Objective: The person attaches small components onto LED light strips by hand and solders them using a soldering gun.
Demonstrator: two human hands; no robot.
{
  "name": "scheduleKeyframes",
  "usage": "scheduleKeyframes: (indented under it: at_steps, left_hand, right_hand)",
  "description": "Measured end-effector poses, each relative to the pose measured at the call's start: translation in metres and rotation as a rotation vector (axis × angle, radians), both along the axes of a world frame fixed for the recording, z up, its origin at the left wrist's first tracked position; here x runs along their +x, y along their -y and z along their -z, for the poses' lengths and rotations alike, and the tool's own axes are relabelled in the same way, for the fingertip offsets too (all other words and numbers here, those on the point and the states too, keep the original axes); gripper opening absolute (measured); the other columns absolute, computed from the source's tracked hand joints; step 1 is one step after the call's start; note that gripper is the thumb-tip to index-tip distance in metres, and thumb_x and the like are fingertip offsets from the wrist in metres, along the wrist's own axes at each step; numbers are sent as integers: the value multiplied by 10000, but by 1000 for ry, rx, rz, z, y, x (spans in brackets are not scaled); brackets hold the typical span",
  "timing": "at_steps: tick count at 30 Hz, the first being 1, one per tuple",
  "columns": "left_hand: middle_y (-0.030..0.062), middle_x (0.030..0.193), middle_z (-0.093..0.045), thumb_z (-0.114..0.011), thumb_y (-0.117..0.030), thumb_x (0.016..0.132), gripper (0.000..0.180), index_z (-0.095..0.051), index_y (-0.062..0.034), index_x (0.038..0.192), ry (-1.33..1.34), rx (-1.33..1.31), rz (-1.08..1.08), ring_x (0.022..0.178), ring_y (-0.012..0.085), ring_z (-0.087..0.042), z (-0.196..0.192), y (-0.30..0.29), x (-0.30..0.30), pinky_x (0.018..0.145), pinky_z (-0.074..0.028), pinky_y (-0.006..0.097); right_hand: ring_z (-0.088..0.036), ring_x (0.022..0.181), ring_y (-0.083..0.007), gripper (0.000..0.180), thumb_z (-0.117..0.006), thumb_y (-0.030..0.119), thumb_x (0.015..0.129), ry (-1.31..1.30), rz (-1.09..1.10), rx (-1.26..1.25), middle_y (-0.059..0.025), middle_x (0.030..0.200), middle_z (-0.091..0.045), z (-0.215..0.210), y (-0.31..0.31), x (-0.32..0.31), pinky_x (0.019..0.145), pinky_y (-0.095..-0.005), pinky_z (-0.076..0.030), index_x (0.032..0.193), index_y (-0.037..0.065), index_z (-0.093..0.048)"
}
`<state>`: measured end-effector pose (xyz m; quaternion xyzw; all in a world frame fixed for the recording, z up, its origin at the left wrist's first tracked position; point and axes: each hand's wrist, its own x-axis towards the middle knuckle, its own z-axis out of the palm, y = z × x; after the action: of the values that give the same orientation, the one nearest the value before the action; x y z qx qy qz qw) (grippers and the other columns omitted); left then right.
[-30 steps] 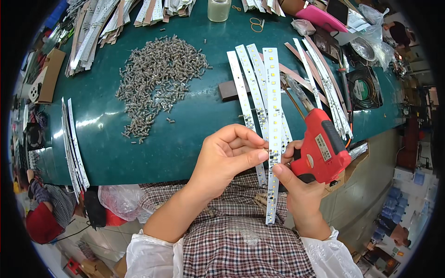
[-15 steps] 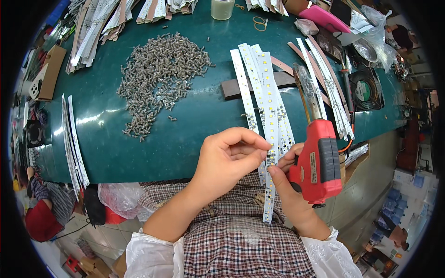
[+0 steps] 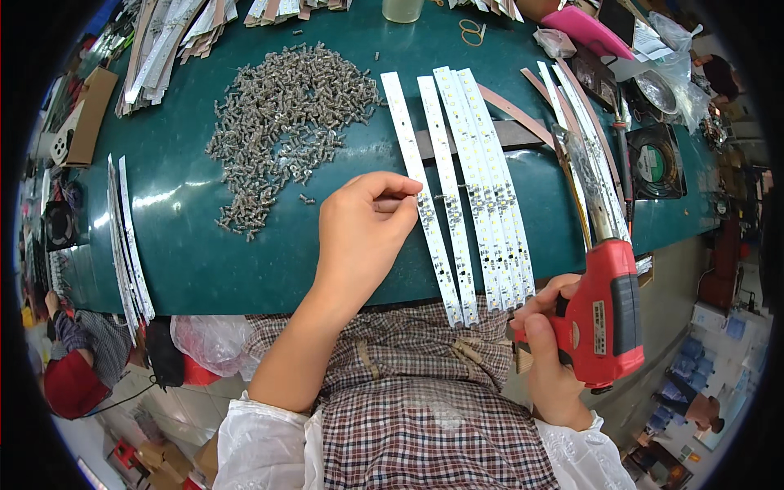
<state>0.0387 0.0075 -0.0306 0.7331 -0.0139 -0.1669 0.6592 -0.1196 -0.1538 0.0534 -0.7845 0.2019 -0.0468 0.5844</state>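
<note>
1. A person seated at a dark green worktable [image 3: 204,261] works on four long white LED strips [image 3: 469,188] that lie side by side, running from mid-table down to its near edge.
2. Containers: a pale translucent jar [image 3: 402,8] stands at the far edge, its contents not readable; an open cardboard box [image 3: 82,114] at far left holds a pale flat part; clear plastic bags [image 3: 670,49] are heaped at far right.
3. A loose pile of small grey metal screws [image 3: 286,122] spreads over the table left of the strips, held by no container.
4. The left hand [image 3: 363,237] rests on the table just left of the strips, thumb and forefinger pinched on a small metal screw [image 3: 445,196] whose shaft reaches across the two left-hand strips.
5. The fingertips [image 3: 408,192] lie on the leftmost strip; the remaining fingers are curled under.
6. The right hand [image 3: 543,347] is clenched around the grip of a red power screwdriver [image 3: 604,314], held off the table's near edge, just right of the strips' lower ends, its metal shaft pointing up and away.
7. Bundles of further strips [image 3: 126,237] lie at the table's left edge and along the far side.
</note>
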Motion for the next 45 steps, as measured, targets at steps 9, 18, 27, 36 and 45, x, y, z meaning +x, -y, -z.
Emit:
scheduleKeyframes:
  at_steps: [9, 18, 27, 36, 45]
  left_hand:
    - [38, 940, -686, -665, 8, 810, 196, -698, -23, 1001, 225, 286, 72, 745, 77, -645, -11, 0, 1, 603, -488, 197]
    - [5, 905, -682, -662, -6, 791, 207, -725, -78, 974, 333, 341, 66, 667, 61, -588, -4, -1, 2, 556, -437, 206]
    - [9, 887, -678, -659, -4, 793, 212, -727, -77, 980, 340, 347, 61, 664, 67, -584, -3, -2, 2, 555, -444, 211]
    - [19, 879, -680, -658, -11, 794, 201, -726, -72, 973, 368, 371, 60, 659, 83, -595, -1, -1, 1, 565, -464, 225]
    - [20, 889, -685, -658, -12, 793, 201, -725, -71, 973, 387, 378, 65, 665, 85, -599, -1, -1, 1, 576, -472, 227]
  right_hand:
    - [-552, 627, -115, 365, -652, 110, 878, -79, -37, 101, -76, 827, -535, 21, 8, -24, 571, -266, -480, 1173, 8, -463]
    - [-498, 546, -64, 92, -572, 47, 917, -148, -219, 5, -37, 724, -545, 44, 3, -20, 501, -218, -407, 986, 6, -527]
    - [-462, 517, -54, 63, -552, 51, 935, -101, -231, 17, -19, 676, -519, 46, -2, -12, 489, -215, -387, 887, 22, -521]
    - [-484, 533, -50, 75, -564, 82, 944, -171, -214, -48, -14, 681, -530, 52, -1, -19, 502, -210, -393, 915, 18, -537]
    - [-600, 733, -230, 185, -698, 70, 825, -234, -93, -61, -113, 846, -606, 48, -6, -22, 636, -334, -470, 968, -16, -620]
